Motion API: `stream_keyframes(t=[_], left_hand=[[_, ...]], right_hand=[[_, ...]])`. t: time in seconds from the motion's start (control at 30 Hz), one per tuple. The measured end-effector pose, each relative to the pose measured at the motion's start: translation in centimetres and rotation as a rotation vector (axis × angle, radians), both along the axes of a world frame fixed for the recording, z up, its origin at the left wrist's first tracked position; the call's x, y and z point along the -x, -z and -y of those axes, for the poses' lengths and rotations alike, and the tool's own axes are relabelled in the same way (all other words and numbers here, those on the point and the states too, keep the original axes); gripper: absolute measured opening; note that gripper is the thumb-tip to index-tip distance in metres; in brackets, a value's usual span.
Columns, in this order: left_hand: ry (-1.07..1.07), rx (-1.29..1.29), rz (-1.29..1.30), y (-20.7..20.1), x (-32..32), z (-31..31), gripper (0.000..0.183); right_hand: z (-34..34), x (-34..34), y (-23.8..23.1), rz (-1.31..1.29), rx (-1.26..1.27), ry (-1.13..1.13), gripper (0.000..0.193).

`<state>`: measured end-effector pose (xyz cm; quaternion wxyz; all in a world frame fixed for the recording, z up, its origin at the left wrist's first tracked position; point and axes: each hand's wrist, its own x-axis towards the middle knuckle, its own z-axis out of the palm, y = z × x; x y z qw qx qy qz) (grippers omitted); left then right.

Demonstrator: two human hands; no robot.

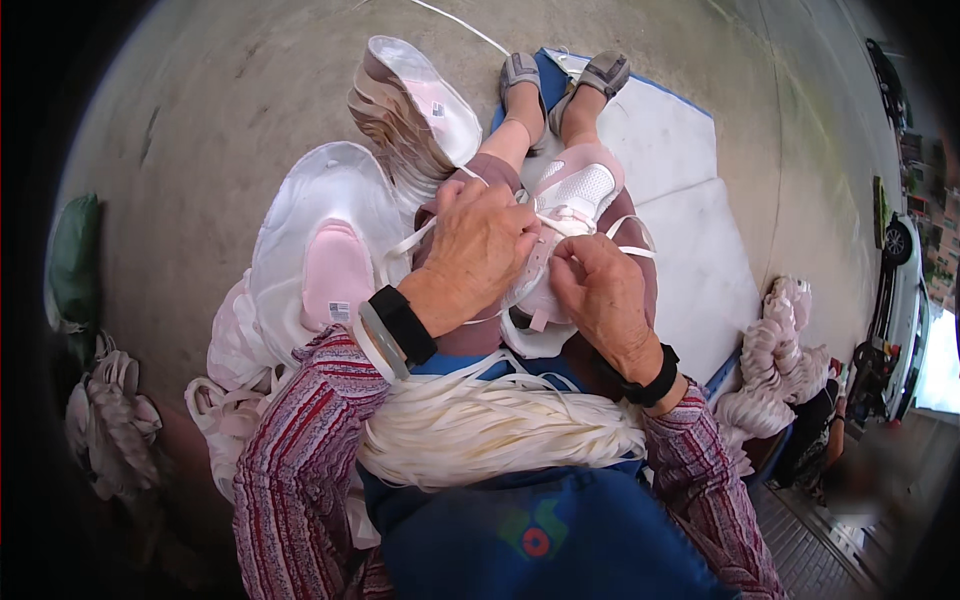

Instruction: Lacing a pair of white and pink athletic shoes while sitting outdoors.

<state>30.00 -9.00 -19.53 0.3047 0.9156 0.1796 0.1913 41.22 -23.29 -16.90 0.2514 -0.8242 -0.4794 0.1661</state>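
Observation:
A pink-and-white shoe upper [590, 190] with a mesh toe lies across my lap, toe pointing away from me. White shoelace [635, 232] runs through its eyelet area, with loose loops out to both sides. My left hand [482, 240] is closed over the upper's left edge, the lace between its curled fingers. On the opposite edge, my right hand [600, 295] pinches at the lace beside the eyelets; its fingertips are partly hidden. A thick bundle of cream-white laces [500, 425] lies over my lap, nearer to me than the upper.
Nested white-and-pink shoe uppers [330, 230] pile up at my left, with another stack [415, 110] beyond. More uppers [775, 370] hang in a bunch at the right. A green sack [75, 260] stands far left. White sheeting [690, 230] covers floor by my feet. Someone sits far right.

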Motion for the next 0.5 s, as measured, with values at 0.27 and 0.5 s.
stream_keyframes(t=[0.27, 0.5], left_hand=[[0.075, 0.136, -0.17, -0.3, 0.0, 1.1, 0.018], [0.032, 0.285, -0.265, -0.6, 0.2, 1.9, 0.039]], right_hand=[[-0.1, -0.2, 1.2, -0.025, -0.051, -0.005, 0.017], [-0.5, -0.1, 2.5, -0.041, -0.074, 0.06, 0.017]])
